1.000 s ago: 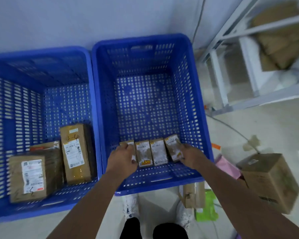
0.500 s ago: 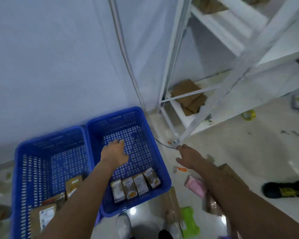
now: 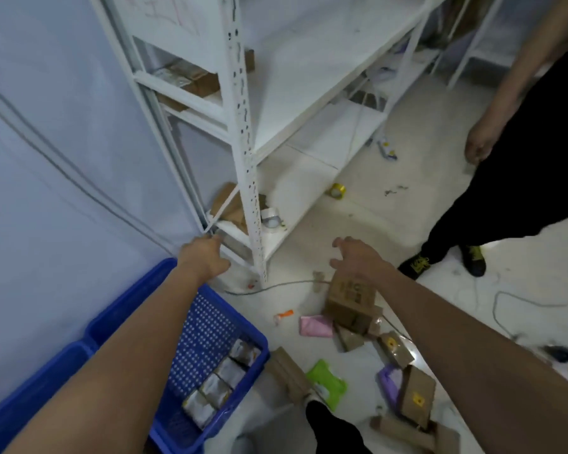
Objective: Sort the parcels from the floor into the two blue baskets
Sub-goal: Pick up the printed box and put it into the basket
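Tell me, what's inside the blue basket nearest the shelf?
Four small parcels lie in a row along one end of the blue basket. The rest of its holed floor that shows is bare, but the left arm hides a strip of it.

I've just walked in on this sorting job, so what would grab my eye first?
Two bare arms stretch forward: the left hand above the blue basket at lower left, the right hand spread over a cardboard box. Around that box, parcels litter the floor, with a white metal shelf rack behind.
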A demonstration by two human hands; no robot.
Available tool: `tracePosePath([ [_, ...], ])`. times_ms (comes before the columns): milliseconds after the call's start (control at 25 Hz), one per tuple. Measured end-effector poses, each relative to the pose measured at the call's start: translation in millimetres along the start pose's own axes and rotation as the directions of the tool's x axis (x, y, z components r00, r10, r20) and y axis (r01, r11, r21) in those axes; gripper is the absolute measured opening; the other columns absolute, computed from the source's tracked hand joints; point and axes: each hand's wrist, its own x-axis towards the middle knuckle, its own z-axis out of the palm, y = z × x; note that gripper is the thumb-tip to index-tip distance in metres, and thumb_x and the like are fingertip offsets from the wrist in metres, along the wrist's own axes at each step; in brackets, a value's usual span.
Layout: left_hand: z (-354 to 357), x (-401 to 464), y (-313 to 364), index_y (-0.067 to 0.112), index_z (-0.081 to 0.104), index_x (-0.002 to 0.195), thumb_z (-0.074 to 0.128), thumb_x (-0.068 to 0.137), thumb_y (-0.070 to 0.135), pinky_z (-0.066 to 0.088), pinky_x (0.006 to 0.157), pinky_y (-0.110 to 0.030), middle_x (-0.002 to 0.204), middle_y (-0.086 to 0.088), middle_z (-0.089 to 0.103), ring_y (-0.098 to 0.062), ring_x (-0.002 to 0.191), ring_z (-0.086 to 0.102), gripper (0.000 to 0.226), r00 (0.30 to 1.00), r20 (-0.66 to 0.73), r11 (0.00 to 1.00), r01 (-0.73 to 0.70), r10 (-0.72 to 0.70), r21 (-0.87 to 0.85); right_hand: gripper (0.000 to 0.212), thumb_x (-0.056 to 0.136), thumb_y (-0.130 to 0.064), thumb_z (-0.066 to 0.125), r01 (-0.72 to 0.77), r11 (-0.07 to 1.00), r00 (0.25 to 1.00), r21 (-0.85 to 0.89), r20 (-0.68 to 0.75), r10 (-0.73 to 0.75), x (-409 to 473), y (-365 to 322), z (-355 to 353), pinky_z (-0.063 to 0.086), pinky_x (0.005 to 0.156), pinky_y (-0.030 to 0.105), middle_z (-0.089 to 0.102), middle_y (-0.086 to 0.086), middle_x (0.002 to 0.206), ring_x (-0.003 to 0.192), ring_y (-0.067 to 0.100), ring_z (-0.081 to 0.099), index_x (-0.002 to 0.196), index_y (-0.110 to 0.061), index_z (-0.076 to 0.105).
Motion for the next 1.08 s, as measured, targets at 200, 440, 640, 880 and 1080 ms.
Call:
tracePosePath([
  [200,9.4,-3.0,90.4,0.012,0.046,0.130,0.059,0.084,0.041,0.041,0.094,-0.042,0.128,-0.012,0.051,-0.033,0.117,0.049,0.056,0.966,0.111,0.961,-0.248,0.235,0.126,0.077,0.086,-0.061,0.058,-0.248,0.967,0.967,0.063,-0.037,0.251,-110.0,69.7,10.5,0.045,0.097,0.043,0.042,0.012,0.140,0.123,0.033,0.045,0.147,-0.022,0.032],
  [440,48.4,-14.6,210.8,0.019,0.038,0.140,0.058,0.080,0.047,0.038,0.098,-0.040,0.133,-0.009,0.048,-0.029,0.122,0.046,0.069,0.885,0.223,0.873,-0.450,0.409,0.186,0.098,0.072,-0.072,0.065,-0.503,0.856,0.861,0.122,-0.015,0.508,-214.3,167.8,38.2,0.041,0.103,0.049,0.031,0.007,0.152,0.133,0.033,0.038,0.151,-0.032,0.024],
  [640,91.2,-11.3,327.0,0.018,0.046,0.130,0.058,0.077,0.051,0.039,0.093,-0.038,0.125,-0.009,0.053,-0.030,0.117,0.050,0.063,0.840,0.287,0.817,-0.528,0.461,0.232,0.094,0.074,-0.070,0.065,-0.571,0.798,0.819,0.191,0.070,0.570,-249.6,275.0,57.6,0.039,0.105,0.050,0.031,0.007,0.151,0.134,0.032,0.037,0.150,-0.030,0.026],
  [880,147.5,-9.2,486.0,0.022,0.054,0.109,0.057,0.072,0.051,0.045,0.083,-0.034,0.105,-0.004,0.058,-0.026,0.101,0.057,0.046,0.771,0.325,0.752,-0.624,0.548,0.212,0.095,0.074,-0.073,0.063,-0.650,0.714,0.758,0.260,0.158,0.633,-292.8,396.4,84.7,0.042,0.102,0.044,0.038,0.009,0.146,0.129,0.033,0.042,0.149,-0.026,0.029],
  [1080,176.1,6.4,544.1,0.027,0.049,0.111,0.051,0.062,0.057,0.049,0.081,-0.043,0.100,0.001,0.052,-0.024,0.093,0.054,0.056,0.763,0.368,0.708,-0.639,0.532,0.302,0.099,0.071,-0.074,0.064,-0.687,0.638,0.717,0.348,0.182,0.673,-302.1,446.2,89.5,0.040,0.105,0.047,0.036,0.010,0.149,0.133,0.034,0.038,0.149,-0.027,0.027],
])
